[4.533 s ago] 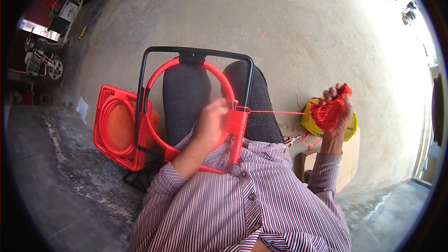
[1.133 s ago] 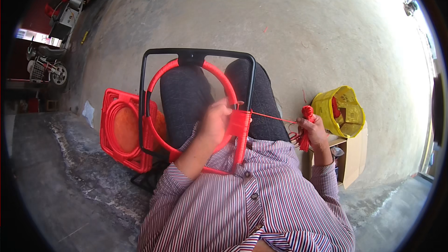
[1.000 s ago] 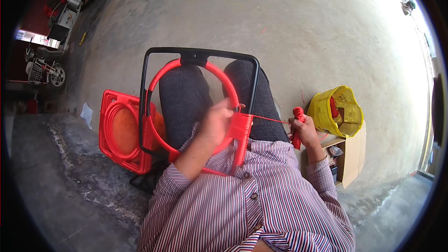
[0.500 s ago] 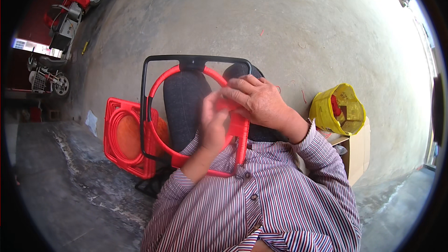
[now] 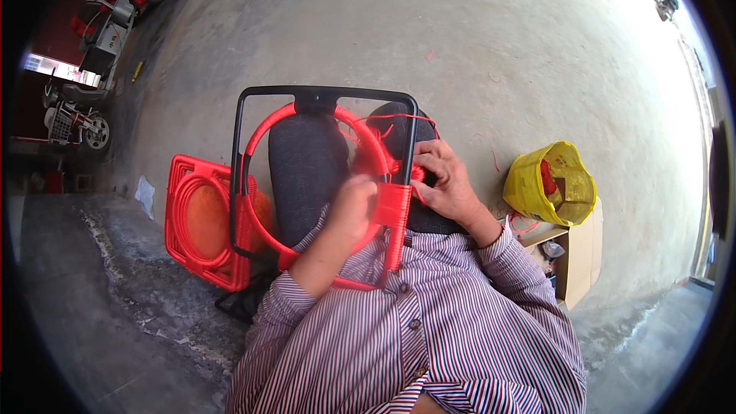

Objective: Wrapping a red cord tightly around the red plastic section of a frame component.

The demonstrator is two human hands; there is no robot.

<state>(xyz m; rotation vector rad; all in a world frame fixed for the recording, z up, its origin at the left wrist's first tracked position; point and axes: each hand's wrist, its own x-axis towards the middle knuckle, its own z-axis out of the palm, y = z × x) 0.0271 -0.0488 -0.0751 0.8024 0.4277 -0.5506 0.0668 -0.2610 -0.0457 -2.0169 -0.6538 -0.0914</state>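
A black square frame with an inner ring rests upright on my lap. Red cord is wound around much of the ring and the frame's lower right part. My left hand is inside the ring, beside its right rim, with its fingers blurred and partly hidden. Just outside the frame's right side, my right hand has its fingers closed on a small bundle of red cord. A loose strand of that cord arcs over the frame's right bar above the hands.
More red-wrapped frames stand stacked at my left, with something orange behind their rings. At my right are a yellow bucket holding red material and an open cardboard box. Parked two-wheelers line the far left.
My right hand has moved off the ring's right rim, down and to the right, outside the frame. Loose red cord now shows there. The left hand stays inside the ring.
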